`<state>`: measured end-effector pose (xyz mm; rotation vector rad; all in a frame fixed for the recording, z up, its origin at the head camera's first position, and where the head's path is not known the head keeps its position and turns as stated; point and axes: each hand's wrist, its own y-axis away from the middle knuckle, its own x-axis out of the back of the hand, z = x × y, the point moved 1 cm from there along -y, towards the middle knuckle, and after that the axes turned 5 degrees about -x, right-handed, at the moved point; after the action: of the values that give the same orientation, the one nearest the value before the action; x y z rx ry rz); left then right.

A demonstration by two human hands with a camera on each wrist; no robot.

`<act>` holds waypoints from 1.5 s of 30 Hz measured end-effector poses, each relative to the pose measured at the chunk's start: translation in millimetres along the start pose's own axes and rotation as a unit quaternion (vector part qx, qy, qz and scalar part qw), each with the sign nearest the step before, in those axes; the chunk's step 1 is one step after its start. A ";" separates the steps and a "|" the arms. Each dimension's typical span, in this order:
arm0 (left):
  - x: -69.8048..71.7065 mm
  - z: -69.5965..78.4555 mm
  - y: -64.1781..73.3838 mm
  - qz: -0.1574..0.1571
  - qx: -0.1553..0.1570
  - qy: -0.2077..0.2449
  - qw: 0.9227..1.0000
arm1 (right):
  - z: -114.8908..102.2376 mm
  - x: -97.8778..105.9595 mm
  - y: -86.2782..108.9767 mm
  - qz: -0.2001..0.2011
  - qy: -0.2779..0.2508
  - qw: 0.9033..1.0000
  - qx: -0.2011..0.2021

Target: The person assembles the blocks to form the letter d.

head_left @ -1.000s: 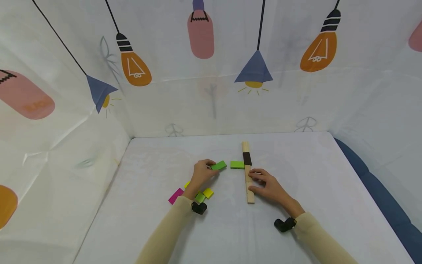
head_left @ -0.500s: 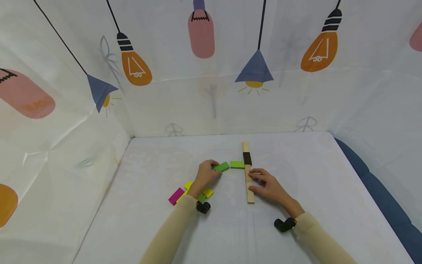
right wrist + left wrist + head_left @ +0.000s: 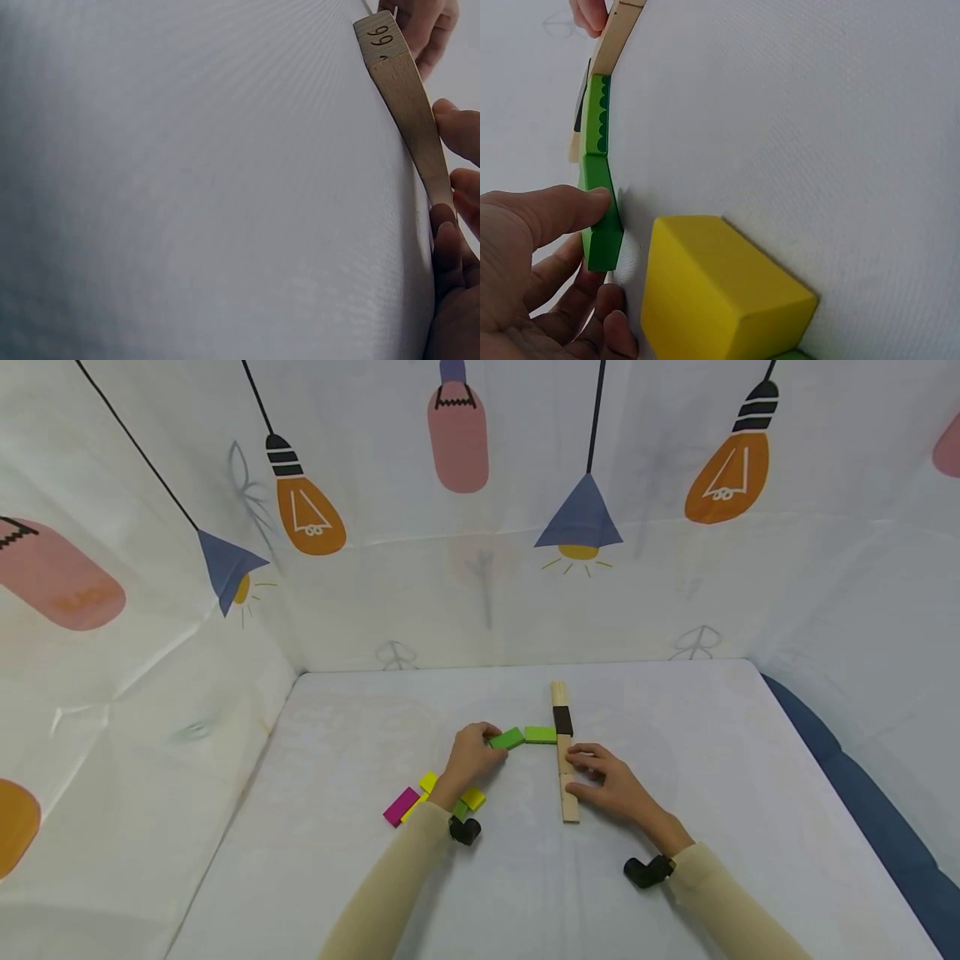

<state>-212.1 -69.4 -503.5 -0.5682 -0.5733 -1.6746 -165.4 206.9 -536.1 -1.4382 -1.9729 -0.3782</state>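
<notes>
My left hand (image 3: pixel 472 756) pinches a green block (image 3: pixel 507 738) between thumb and fingers. That block's far end meets a lighter green block (image 3: pixel 540 735), and it sits at a slight angle to it; in the left wrist view, a scalloped edge marks the lighter block (image 3: pixel 602 112). The lighter block touches the side of a straight row made of natural wood blocks (image 3: pixel 570 799) and a dark brown block (image 3: pixel 562 720). My right hand (image 3: pixel 611 785) rests its thumb and fingertips against the row's right side, not wrapped round it.
By my left wrist lie several loose blocks: a magenta block (image 3: pixel 402 807), a yellow block (image 3: pixel 474 798) and a green block (image 3: pixel 460 811), with others partly hidden by the wrist. The white table (image 3: pixel 660 693) ends at a printed curtain (image 3: pixel 487 602) behind.
My left hand has moved right with the green block, closing the gap to the lighter green block. The right hand has stayed at the wooden row.
</notes>
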 end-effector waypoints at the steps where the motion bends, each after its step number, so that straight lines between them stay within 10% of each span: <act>1: 0.1 0.1 0.2 -0.001 0.001 -0.001 1.000 | 0.5 -0.2 0.2 0.000 0.001 1.000 0.000; 45: 5.9 -4.4 4.4 -0.031 -0.004 0.028 0.999 | -1.9 0.1 2.0 0.000 0.004 1.000 -0.007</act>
<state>-209.0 -77.4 -502.6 -0.5126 -0.5482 -1.7458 -163.0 206.6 -534.9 -1.4438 -1.9679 -0.3966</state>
